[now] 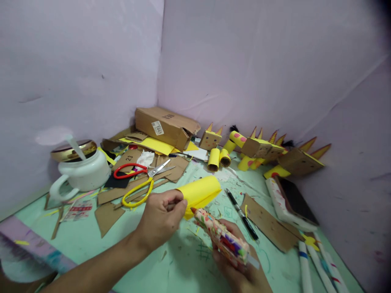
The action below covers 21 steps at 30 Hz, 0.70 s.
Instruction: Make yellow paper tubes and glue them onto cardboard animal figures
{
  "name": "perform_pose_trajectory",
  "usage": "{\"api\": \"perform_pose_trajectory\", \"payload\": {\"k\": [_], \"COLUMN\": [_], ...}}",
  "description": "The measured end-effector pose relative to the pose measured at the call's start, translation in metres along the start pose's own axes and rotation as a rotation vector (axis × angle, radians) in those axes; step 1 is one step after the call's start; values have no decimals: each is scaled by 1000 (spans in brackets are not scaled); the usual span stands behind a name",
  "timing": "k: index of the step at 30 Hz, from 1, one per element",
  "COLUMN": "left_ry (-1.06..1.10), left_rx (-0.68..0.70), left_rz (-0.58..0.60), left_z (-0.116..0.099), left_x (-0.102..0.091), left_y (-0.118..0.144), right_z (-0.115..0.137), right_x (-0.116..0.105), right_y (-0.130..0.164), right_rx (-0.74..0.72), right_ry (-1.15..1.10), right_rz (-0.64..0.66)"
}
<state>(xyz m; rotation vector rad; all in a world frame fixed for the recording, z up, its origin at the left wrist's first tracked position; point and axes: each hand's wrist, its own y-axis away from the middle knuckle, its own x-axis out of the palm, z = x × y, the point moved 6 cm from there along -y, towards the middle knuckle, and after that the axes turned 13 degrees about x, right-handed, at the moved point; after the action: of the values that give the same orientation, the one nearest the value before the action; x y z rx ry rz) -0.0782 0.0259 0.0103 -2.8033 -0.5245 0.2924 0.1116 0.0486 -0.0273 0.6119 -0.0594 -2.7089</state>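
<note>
Far left, a white mug (87, 173) stands by open scissors (152, 171) lying on cardboard scraps (176, 169). Here's the left hand (161, 213), pinching the near end of a curled yellow paper (200, 188), mid-table! Apart from it, the right hand (233, 274) grips a patterned glue gun (215, 232), tip just beside the paper; contact, can't tell. Rightward, a pen (241, 213) lies near flat cardboard (269, 221).

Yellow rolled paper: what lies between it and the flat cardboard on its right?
In the head view, a black pen lies between the yellow paper and the cardboard.
</note>
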Motion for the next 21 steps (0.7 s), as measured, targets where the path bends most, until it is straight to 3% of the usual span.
{"api": "perform_pose_trajectory", "payload": {"k": [7, 21], "left_ry": [52, -52], "left_rx": [-33, 16], "left_rz": [-29, 26], "left_z": [-2, 2], "left_x": [-2, 0], "left_y": [-1, 0], "right_z": [-1, 1], "right_x": [-6, 9], "right_y": [-2, -1], "right_rx": [5, 16], "right_ry": [-63, -34], "right_rz": [10, 130]}}
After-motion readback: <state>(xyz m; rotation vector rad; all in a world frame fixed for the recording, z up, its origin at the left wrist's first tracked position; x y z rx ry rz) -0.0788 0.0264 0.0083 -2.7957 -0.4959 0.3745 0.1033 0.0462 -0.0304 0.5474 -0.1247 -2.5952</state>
